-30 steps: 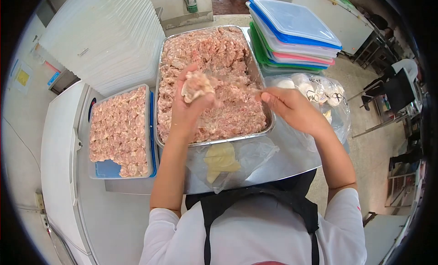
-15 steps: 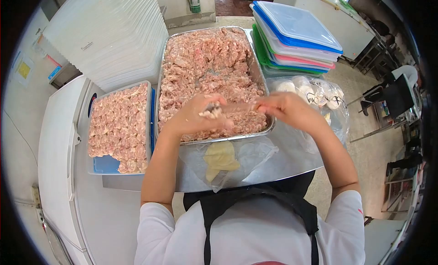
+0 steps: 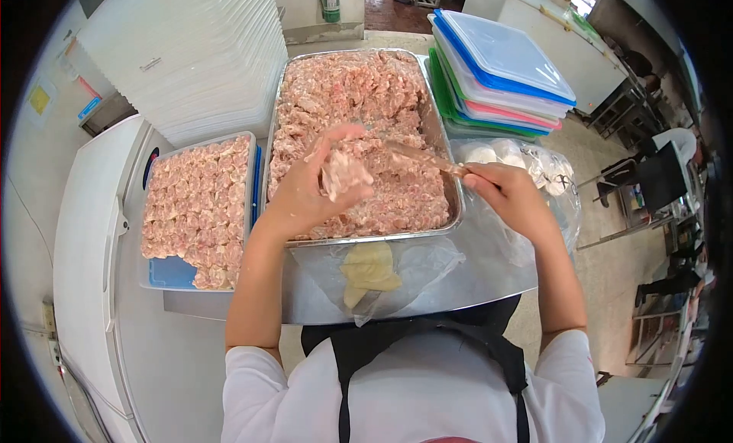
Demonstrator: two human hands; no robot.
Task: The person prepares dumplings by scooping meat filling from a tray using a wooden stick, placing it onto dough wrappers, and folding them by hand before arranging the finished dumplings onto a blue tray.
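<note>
My left hand [image 3: 305,185] is curled around a dumpling [image 3: 345,174] with minced meat in it, over the front left of a metal tray [image 3: 374,239]. My right hand [image 3: 505,193] grips the handle end of a thin flat spatula [image 3: 429,156], whose blade reaches left over the minced meat [image 3: 336,92] filling that tray. In front of the tray lie pale yellow wrappers [image 3: 369,266] on a clear plastic bag [image 3: 427,264]. To the left, rows of dumplings [image 3: 200,206] fill most of a shallow blue-bottomed container [image 3: 172,273]; its front left corner is bare.
Stacked white trays [image 3: 191,54] rise at the back left. Coloured lidded containers [image 3: 504,57] are piled at the back right, above a plastic bag with round white packs [image 3: 527,159]. A steel table [image 3: 489,271] carries the work; a person's dark-clothed leg [image 3: 668,285] shows far right.
My right hand has drawn the spatula right, away from my left hand. The left hand has turned and opened out around the dumpling. The view has shifted slightly.
</note>
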